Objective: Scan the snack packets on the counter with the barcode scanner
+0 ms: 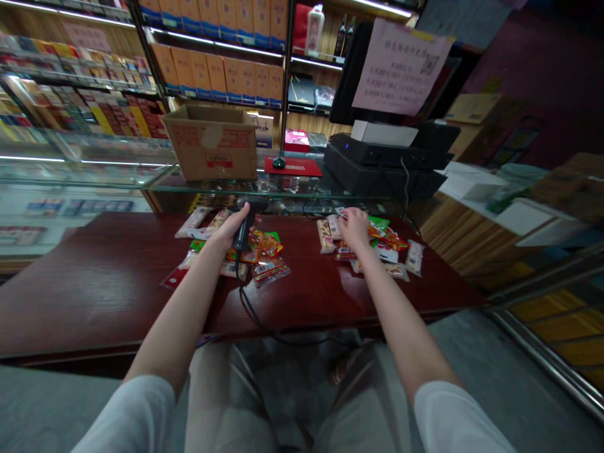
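Observation:
My left hand (234, 226) is wrapped round the grip of a black barcode scanner (243, 228), whose cord hangs down past the table edge. Under and around it lies a loose pile of snack packets, among them an orange packet (268, 243) and a clear one with a red label (270, 270). On the right, my right hand (355, 225) is closed over a second pile, its fingertips on a small pale snack packet (340, 212) that is mostly covered. Pale bar-shaped packets (325, 236) lie beside these fingers, and another pale packet (414, 258) lies at the pile's right end.
The dark red table (297, 296) meets a glass counter. On the counter stand an open cardboard box (214, 148), a red mat (293, 167) and a till with a monitor (352, 75). The scanner cord (257, 321) droops over the front edge.

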`<state>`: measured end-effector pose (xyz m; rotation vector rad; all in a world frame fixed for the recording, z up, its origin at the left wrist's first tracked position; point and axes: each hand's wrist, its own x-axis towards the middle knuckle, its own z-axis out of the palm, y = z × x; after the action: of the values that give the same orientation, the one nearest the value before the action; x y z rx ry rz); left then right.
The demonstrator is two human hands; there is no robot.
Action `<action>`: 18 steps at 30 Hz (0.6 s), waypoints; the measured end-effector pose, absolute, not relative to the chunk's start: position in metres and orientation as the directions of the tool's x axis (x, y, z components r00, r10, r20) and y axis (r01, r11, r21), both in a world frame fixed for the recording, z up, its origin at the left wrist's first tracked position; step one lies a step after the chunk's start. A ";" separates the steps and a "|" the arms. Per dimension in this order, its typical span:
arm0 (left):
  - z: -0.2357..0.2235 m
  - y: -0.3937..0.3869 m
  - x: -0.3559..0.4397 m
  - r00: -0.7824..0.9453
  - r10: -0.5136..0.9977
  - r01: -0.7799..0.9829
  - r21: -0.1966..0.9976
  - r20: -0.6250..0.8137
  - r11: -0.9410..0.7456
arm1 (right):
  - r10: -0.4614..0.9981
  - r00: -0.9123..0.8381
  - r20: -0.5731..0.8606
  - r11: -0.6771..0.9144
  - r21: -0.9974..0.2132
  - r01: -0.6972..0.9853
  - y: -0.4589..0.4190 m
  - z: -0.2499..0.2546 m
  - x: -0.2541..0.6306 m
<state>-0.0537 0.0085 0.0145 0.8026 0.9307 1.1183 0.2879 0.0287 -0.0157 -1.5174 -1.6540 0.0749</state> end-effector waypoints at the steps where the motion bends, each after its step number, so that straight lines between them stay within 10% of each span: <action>1: 0.016 0.009 -0.054 0.149 0.968 -0.372 0.896 -0.200 0.242 | 0.857 0.044 0.514 0.356 -0.651 0.671 0.026 -0.023 0.264; 4: 0.017 0.008 -0.058 0.139 0.974 -0.380 0.899 -0.177 0.217 | 0.929 -0.181 0.322 0.370 -0.823 0.431 0.018 -0.048 0.190; 7: 0.012 0.007 -0.064 0.175 0.971 -0.388 0.896 -0.161 0.218 | 0.937 -0.286 0.201 0.335 -0.748 0.572 0.014 -0.066 0.141; 18: 0.010 0.003 -0.063 0.202 0.971 -0.465 0.860 -0.129 0.211 | 0.980 -0.045 0.192 0.192 -0.872 0.450 0.030 -0.075 0.176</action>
<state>-0.0627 0.0030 0.0096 0.7876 0.8027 1.1625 0.1765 0.0297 -0.0751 -1.3814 -1.6294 0.7975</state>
